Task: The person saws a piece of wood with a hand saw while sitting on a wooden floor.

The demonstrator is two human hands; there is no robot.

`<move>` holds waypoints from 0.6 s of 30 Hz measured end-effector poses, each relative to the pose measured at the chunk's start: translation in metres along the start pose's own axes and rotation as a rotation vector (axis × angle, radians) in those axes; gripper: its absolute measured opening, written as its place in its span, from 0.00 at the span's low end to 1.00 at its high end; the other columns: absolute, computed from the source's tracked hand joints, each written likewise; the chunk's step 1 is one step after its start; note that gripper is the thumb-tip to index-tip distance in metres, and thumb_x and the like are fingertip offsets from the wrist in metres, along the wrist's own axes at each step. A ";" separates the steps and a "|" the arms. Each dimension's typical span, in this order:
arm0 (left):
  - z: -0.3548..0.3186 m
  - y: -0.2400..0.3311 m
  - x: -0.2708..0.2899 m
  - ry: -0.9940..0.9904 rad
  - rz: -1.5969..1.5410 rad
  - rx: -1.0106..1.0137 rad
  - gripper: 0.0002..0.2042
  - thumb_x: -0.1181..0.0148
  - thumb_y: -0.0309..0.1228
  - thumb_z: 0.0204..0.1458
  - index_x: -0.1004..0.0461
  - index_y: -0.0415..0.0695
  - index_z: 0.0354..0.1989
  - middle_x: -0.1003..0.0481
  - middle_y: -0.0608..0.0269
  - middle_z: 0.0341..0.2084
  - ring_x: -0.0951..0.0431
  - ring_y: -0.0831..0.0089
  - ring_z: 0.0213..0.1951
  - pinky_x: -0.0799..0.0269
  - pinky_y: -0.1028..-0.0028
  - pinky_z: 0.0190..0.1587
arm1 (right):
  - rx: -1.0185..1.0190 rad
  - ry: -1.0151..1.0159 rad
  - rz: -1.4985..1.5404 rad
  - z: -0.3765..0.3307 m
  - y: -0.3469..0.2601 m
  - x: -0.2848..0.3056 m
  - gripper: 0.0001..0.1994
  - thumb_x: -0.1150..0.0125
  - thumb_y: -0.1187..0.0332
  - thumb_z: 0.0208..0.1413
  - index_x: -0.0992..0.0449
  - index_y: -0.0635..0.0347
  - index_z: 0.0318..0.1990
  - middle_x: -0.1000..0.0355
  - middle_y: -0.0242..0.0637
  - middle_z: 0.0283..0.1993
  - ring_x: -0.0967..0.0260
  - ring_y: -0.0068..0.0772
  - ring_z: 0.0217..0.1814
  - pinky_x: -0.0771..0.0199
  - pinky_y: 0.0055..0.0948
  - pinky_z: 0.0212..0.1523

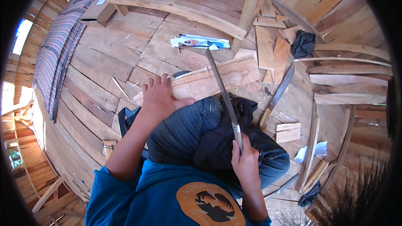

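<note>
A pale wooden board [190,84] with a rough surface lies slantwise across my bent legs. My left hand [161,96] grips it near its left end, fingers over the far edge and thumb along the near side. My right hand [246,157] is closed around the light handle of a machete [225,96]. The long dark blade points away from me and crosses above the board right of its middle; whether it touches the wood I cannot tell. A second machete [282,87] with a wooden handle rests on the floor to the right.
Wood offcuts [264,48] and a black bag [303,44] lie at the far right. A torn white-and-blue wrapper [201,42] is on the plank floor [104,54] ahead. At the left are a striped cloth [63,46] and a cardboard box [98,11]. A wooden bench frame [184,10] stands beyond.
</note>
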State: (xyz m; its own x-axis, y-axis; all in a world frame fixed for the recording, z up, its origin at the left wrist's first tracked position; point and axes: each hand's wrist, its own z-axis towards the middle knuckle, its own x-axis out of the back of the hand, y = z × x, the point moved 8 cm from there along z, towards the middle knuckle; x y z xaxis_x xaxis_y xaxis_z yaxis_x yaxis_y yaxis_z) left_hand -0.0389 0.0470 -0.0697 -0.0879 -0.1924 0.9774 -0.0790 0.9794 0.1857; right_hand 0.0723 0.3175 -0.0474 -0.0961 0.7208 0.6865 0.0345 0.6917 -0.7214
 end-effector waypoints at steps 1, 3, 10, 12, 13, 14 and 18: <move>0.000 0.002 0.000 -0.006 0.008 -0.007 0.57 0.40 0.75 0.30 0.34 0.29 0.54 0.28 0.39 0.43 0.31 0.48 0.50 0.42 0.53 0.58 | -0.013 -0.022 0.002 -0.002 0.003 -0.001 0.10 0.43 0.72 0.62 0.28 0.65 0.48 0.26 0.54 0.27 0.23 0.55 0.30 0.25 0.42 0.26; 0.000 0.006 -0.002 -0.023 0.017 -0.020 0.57 0.41 0.76 0.31 0.34 0.29 0.55 0.28 0.39 0.43 0.30 0.47 0.50 0.41 0.53 0.57 | -0.012 -0.033 -0.007 -0.008 0.006 -0.003 0.09 0.43 0.72 0.62 0.28 0.65 0.47 0.26 0.54 0.27 0.23 0.55 0.30 0.25 0.42 0.25; 0.000 0.001 -0.002 -0.016 0.000 -0.010 0.58 0.43 0.77 0.31 0.34 0.28 0.55 0.28 0.38 0.41 0.30 0.46 0.50 0.41 0.54 0.56 | -0.012 -0.019 -0.026 -0.015 0.011 -0.011 0.09 0.43 0.72 0.61 0.28 0.67 0.46 0.25 0.54 0.28 0.22 0.54 0.29 0.25 0.40 0.25; 0.001 0.002 -0.002 -0.029 0.005 -0.005 0.58 0.43 0.77 0.30 0.34 0.28 0.55 0.28 0.39 0.41 0.29 0.47 0.49 0.41 0.55 0.56 | -0.025 -0.027 -0.020 -0.015 0.012 -0.011 0.09 0.43 0.72 0.61 0.28 0.68 0.46 0.25 0.54 0.28 0.22 0.54 0.29 0.24 0.40 0.26; 0.001 0.002 -0.003 -0.026 0.004 -0.008 0.58 0.43 0.77 0.30 0.34 0.28 0.55 0.28 0.39 0.41 0.29 0.47 0.49 0.41 0.55 0.55 | -0.033 -0.030 -0.017 -0.016 0.013 -0.011 0.09 0.43 0.72 0.61 0.28 0.68 0.46 0.25 0.54 0.28 0.22 0.54 0.29 0.24 0.40 0.26; 0.001 0.002 -0.003 -0.024 0.002 -0.012 0.58 0.43 0.77 0.30 0.34 0.28 0.55 0.28 0.40 0.41 0.29 0.48 0.49 0.41 0.55 0.55 | -0.040 -0.033 -0.014 -0.016 0.015 -0.011 0.09 0.43 0.72 0.61 0.28 0.68 0.46 0.25 0.54 0.28 0.22 0.53 0.29 0.24 0.39 0.26; 0.002 0.003 -0.003 -0.014 -0.005 -0.020 0.59 0.43 0.77 0.29 0.34 0.28 0.55 0.28 0.40 0.41 0.29 0.49 0.48 0.40 0.55 0.53 | -0.019 0.010 -0.036 -0.016 0.018 -0.010 0.07 0.45 0.73 0.63 0.27 0.67 0.44 0.30 0.41 0.19 0.26 0.35 0.19 0.30 0.31 0.21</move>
State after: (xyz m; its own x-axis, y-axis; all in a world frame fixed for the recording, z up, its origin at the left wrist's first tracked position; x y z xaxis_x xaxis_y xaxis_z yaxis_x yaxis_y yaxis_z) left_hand -0.0406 0.0501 -0.0724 -0.1016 -0.1975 0.9750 -0.0597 0.9795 0.1922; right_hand 0.0901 0.3239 -0.0658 -0.0880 0.6959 0.7127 0.0500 0.7177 -0.6946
